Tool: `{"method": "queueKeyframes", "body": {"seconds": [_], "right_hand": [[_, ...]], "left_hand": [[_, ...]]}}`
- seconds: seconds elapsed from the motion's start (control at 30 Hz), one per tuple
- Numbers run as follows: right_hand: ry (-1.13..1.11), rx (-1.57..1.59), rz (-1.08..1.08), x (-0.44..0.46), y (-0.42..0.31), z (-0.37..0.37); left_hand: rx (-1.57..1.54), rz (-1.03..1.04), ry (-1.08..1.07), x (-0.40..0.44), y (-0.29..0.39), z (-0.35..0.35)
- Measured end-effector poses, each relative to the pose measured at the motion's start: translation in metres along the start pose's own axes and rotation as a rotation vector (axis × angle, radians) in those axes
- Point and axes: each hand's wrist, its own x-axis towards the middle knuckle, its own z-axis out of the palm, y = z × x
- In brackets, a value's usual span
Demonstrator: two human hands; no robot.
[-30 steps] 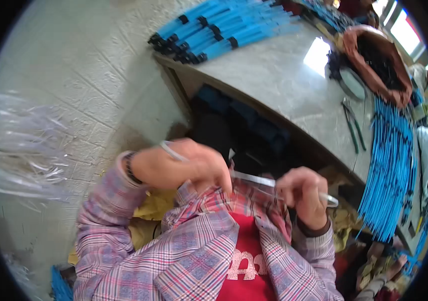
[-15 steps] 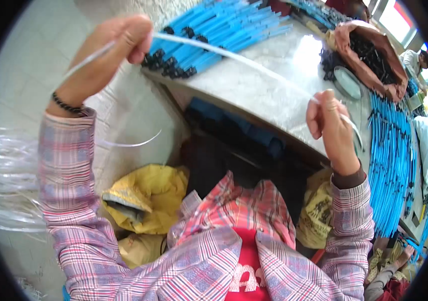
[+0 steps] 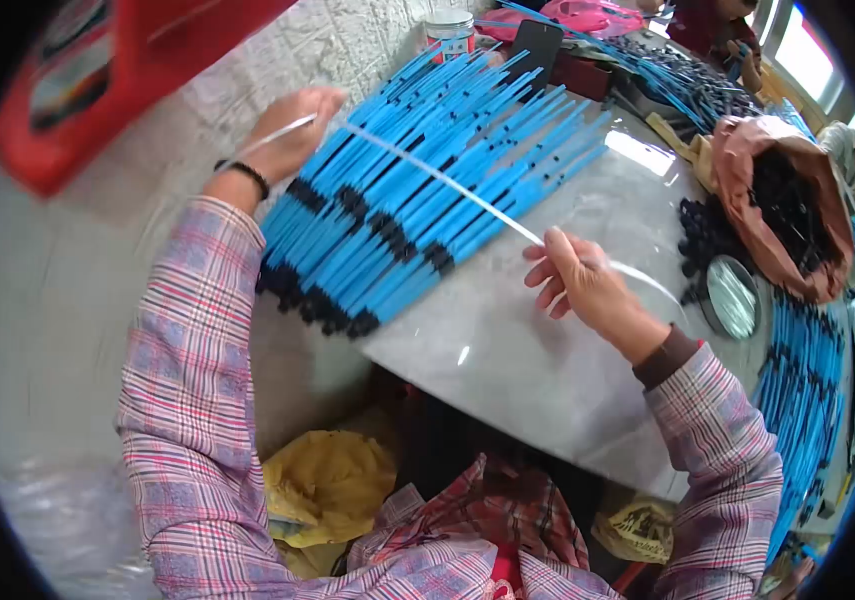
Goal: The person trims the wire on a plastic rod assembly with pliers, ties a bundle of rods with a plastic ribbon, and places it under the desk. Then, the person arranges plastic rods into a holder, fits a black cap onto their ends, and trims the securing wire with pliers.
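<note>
A thin white strip [image 3: 437,176] is stretched between my two hands, slanting down to the right. My left hand [image 3: 289,138] is closed on it at the upper left, beside the pile of blue rods. My right hand [image 3: 592,285] pinches the strip between thumb and forefinger above the table, and a loose tail curves out behind it. Beneath the strip lie many thin blue rods [image 3: 417,150] with black fittings, stacked at the table's left edge. The strip's far left end is blurred.
The grey table [image 3: 507,350] carries an open brown sack [image 3: 742,215] of black parts, a small round dish [image 3: 732,295] and more blue rods [image 3: 797,400] at the right. A jar [image 3: 449,35] stands at the back. A yellow sack [image 3: 332,480] sits below. A red object [image 3: 137,60] is upper left.
My view has shifted, so more of the table and the rod pile shows. Both hands have come lower in view, still holding the strip, now across the pile. The right fingers have spread somewhat.
</note>
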Motion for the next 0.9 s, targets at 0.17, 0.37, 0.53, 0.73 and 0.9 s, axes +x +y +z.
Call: {"method": "queueKeyframes", "body": {"seconds": [0.17,0.37,0.53,0.73,0.9], "right_hand": [[-0.004,0.166,0.119,0.039,0.014,-0.021],[0.129,0.420,0.195,0.036,0.005,-0.001],[0.345,0.582,0.186,0.054,-0.009,0.031],[0.375,0.656,0.250,0.058,-0.013,0.029],[0.206,1.060,0.137,0.074,0.035,0.043]], "left_hand": [[0.213,-0.013,0.097,0.012,-0.048,0.042],[0.059,-0.302,-0.121,0.023,-0.033,0.055],[-0.281,-0.586,-0.516,0.037,-0.060,0.044],[-0.407,-0.492,-0.181,-0.007,-0.064,0.092],[-1.011,-0.898,-0.136,-0.005,-0.035,0.097]]}}
